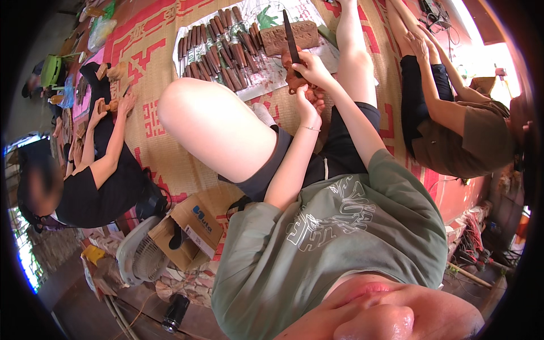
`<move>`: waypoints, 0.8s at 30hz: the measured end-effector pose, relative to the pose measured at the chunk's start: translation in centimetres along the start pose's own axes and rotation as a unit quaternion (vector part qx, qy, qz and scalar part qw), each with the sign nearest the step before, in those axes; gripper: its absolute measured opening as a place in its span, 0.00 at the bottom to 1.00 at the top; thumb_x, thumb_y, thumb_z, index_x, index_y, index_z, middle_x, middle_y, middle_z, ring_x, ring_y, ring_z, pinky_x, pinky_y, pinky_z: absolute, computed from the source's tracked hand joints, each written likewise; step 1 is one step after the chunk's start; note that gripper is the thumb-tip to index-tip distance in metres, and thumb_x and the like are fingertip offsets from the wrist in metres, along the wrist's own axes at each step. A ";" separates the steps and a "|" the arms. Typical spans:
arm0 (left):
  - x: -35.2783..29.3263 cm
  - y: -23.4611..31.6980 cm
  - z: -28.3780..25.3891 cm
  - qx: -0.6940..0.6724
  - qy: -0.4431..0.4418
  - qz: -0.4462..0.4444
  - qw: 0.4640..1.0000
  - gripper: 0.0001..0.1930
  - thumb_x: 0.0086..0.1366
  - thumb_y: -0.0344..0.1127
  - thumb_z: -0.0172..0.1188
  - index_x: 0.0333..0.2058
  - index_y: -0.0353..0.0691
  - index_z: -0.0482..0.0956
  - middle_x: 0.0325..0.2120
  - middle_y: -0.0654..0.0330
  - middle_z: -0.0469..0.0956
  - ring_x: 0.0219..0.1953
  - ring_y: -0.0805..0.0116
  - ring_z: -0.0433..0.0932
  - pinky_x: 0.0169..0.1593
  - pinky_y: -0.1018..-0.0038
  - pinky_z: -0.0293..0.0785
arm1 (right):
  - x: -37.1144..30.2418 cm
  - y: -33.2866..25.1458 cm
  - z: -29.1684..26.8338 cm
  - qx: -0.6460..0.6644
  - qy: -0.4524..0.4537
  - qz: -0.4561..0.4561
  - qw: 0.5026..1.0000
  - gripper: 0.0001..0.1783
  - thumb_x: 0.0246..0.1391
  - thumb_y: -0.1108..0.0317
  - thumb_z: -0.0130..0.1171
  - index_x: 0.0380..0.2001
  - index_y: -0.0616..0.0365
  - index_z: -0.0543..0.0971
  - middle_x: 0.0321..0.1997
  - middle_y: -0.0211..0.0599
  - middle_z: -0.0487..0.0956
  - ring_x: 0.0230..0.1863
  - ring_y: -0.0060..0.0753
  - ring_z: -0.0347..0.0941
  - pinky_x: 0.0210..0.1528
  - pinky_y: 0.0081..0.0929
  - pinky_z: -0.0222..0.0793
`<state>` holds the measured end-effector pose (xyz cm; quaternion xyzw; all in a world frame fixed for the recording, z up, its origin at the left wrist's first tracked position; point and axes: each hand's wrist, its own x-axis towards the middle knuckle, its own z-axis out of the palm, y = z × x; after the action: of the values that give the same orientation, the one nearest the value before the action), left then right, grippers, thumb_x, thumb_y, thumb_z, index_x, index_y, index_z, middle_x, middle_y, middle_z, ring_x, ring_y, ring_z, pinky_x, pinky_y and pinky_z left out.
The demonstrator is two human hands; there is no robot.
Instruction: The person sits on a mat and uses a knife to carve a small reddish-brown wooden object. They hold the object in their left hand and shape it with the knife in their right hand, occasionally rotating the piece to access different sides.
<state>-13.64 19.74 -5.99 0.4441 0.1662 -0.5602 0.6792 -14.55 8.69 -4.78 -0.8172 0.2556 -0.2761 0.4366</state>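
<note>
My right hand [313, 69] is closed round the lower end of a long, dark, flat file [290, 37], which points away from me. Just below it, the curled fingers of my left hand [309, 106] hold a small reddish-brown carved wood piece [292, 67]. Part of that piece is hidden behind my hands. Beyond it lies a carved wooden block [300, 36] with a patterned face. Rows of carving chisels [218, 48] with brown wooden handles are spread on a white printed sheet [182, 22] to the left of the block.
My bare knee [190, 105] rises near the sheet on a red-and-tan mat [187, 170]. A co-worker in black [107, 192] handles a wooden piece at left; another person [453, 133] sits at right. A cardboard box [190, 232] and fan [141, 258] stand at lower left.
</note>
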 end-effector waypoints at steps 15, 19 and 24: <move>-0.2 0.4 0.4 -0.006 -0.015 0.006 1.000 0.15 0.53 0.51 0.48 0.21 0.46 0.68 0.14 0.64 0.69 0.13 0.75 0.67 0.17 0.81 0.64 | -0.3 1.5 0.9 -0.071 0.071 -0.051 0.994 0.10 0.41 0.70 0.58 0.29 0.62 0.74 0.26 0.49 0.73 0.29 0.50 0.69 0.34 0.34 0.65; -0.2 0.2 -0.1 -0.013 0.011 0.010 1.000 0.15 0.53 0.52 0.49 0.21 0.47 0.67 0.13 0.64 0.70 0.13 0.76 0.67 0.17 0.82 0.64 | 0.0 0.6 -0.1 -0.007 -0.003 0.067 0.998 0.11 0.43 0.69 0.59 0.30 0.63 0.74 0.22 0.46 0.73 0.27 0.40 0.71 0.33 0.31 0.65; -0.4 0.3 0.4 -0.001 0.016 -0.002 1.000 0.15 0.52 0.52 0.50 0.22 0.47 0.67 0.14 0.63 0.70 0.13 0.75 0.67 0.18 0.81 0.64 | 0.0 1.7 -0.3 -0.018 0.015 -0.011 1.000 0.10 0.41 0.70 0.59 0.28 0.63 0.74 0.24 0.48 0.74 0.27 0.45 0.70 0.32 0.32 0.65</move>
<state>-13.66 19.64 -5.35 0.4520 0.1783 -0.5544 0.6757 -15.06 7.68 -6.04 -0.8234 0.2581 -0.2884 0.4150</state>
